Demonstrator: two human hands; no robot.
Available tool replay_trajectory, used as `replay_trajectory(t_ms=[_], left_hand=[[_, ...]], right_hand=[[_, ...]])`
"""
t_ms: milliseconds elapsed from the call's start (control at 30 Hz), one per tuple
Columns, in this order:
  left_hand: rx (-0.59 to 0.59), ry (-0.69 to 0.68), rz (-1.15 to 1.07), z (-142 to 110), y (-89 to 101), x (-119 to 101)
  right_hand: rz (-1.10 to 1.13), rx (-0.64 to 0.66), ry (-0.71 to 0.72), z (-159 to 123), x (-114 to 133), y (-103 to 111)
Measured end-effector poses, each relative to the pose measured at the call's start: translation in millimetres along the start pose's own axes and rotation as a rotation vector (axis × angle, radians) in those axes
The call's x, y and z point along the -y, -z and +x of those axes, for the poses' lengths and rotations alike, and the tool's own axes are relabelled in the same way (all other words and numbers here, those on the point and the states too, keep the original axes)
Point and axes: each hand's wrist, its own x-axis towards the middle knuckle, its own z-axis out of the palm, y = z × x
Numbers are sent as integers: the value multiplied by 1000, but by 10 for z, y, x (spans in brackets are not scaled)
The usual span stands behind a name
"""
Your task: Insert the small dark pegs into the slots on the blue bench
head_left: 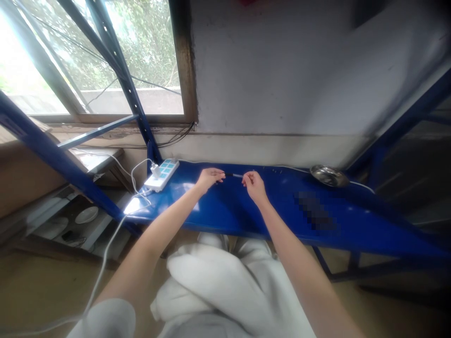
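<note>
A slim pen (233, 175), black toward the left and clear or silvery toward the right, is held level above the blue shelf (225, 206). My left hand (211, 177) pinches its black end between thumb and fingers. At the other end, my right hand (254, 186) is closed with the fingertips on the clear part. The pen's two ends are hidden in my fingers. Several tiny pieces (276, 171) lie behind my right hand near the back edge of the shelf, too small to name.
A white power strip (162, 175) with a plug and trailing white cable (105, 263) is at the shelf's left end. A shiny metal dish (329, 175) stands at the back right, near a dark blurred-out object (315, 211). Blue uprights (136, 103) frame the shelf.
</note>
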Motion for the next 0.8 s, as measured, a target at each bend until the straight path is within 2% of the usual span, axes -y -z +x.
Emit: replay_trajectory(t_ms=[600, 800], left_hand=[[-35, 23, -5, -16, 7, 13], [2, 35, -14, -18, -3, 91]], right_hand=[[17, 20, 7, 4, 25, 10], [11, 47, 27, -7, 37, -6]])
